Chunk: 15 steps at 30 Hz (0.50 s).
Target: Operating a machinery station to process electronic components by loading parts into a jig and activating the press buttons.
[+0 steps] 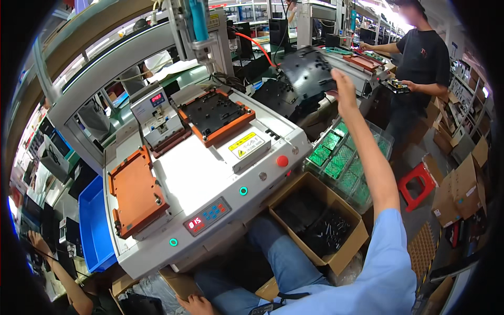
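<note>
My right hand point(344, 90), arm stretched out to the far right of the machine, grips the edge of a thin black plastic panel point(305, 73). The panel is held up and tilted, above other black panels point(273, 97). My left hand point(197, 304) lies by my thigh at the lower edge, holding nothing that shows; its fingers look extended, partly cut off by the frame. On the white machine point(184, 178) in front of me, an orange fixture point(137, 194) stands bare at the left. A second orange fixture point(231, 125) behind it carries a black panel point(212, 111).
A cardboard box point(315, 252) with black parts sits beside my knees. Clear trays of green circuit boards point(341, 163) stand right of the machine, a blue bin point(97, 226) left. A red stool point(416, 185) and a co-worker point(422, 58) are at right; another person's arm point(58, 270) shows lower left.
</note>
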{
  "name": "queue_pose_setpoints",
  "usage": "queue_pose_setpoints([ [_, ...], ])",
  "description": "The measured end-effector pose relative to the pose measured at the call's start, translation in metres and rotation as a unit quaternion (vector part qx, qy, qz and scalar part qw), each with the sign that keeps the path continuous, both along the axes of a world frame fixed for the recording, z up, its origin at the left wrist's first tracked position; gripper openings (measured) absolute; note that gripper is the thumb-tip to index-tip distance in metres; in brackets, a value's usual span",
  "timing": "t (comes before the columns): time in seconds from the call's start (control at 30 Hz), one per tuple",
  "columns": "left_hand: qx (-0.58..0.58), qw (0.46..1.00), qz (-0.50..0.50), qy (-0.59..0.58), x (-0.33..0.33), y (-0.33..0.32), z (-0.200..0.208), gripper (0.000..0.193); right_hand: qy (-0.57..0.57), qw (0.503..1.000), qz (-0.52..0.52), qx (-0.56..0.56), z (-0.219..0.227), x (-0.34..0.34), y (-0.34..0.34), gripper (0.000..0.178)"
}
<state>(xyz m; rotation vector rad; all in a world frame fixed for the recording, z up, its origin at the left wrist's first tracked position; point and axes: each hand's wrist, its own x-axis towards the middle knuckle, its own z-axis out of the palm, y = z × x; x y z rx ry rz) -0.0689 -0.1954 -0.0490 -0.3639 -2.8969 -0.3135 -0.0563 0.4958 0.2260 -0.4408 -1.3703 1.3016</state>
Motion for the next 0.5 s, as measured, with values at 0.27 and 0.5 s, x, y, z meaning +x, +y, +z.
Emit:
queue_pose_setpoints([
  [0.27,-0.056,0.998,-0.023,0.034,0.002,-0.014,-0.01,0.032,-0.116,0.979,-0.164,-0.033,-0.022,-0.03,0.131,0.053],
  [0.5,-0.062,0.998,-0.003,0.028,0.005,-0.006,-0.006,0.031,-0.211,0.97,-0.112,-0.032,-0.044,-0.096,0.156,0.067],
])
